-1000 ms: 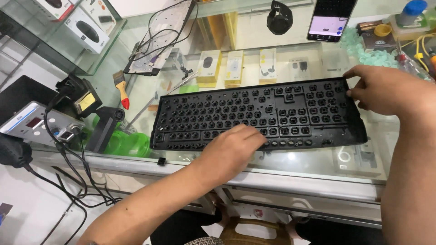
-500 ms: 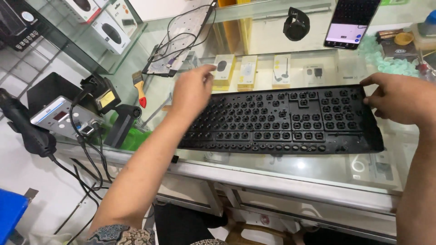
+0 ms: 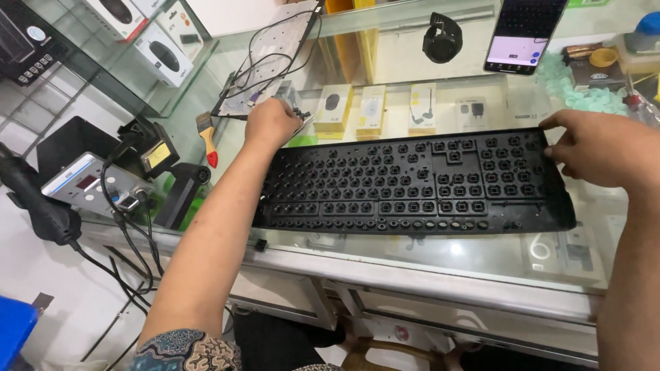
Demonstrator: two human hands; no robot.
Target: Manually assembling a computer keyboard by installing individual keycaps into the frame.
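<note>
Logging one item — black keyboard frame (image 3: 412, 185), keycaps stripped, rows of bare switch sockets showing, lying flat on the glass counter (image 3: 481, 254) with its long axis running left to right across my view. My right hand (image 3: 605, 148) is the nearer one: it pinches the frame's far right corner, fingers closed on the edge. My left hand (image 3: 271, 124) sits just beyond the frame's upper left corner, curled shut over small dark parts (image 3: 297, 112) by a sheet with cables (image 3: 265, 75); what exactly it grips I cannot tell. Frame lies right of that hand, touching or nearly so. Nearby — red-handled brush (image 3: 207, 141), soldering station (image 3: 89, 185), boxed accessories (image 3: 375, 110) under the glass, phone (image 3: 522, 34) propped behind.
</note>
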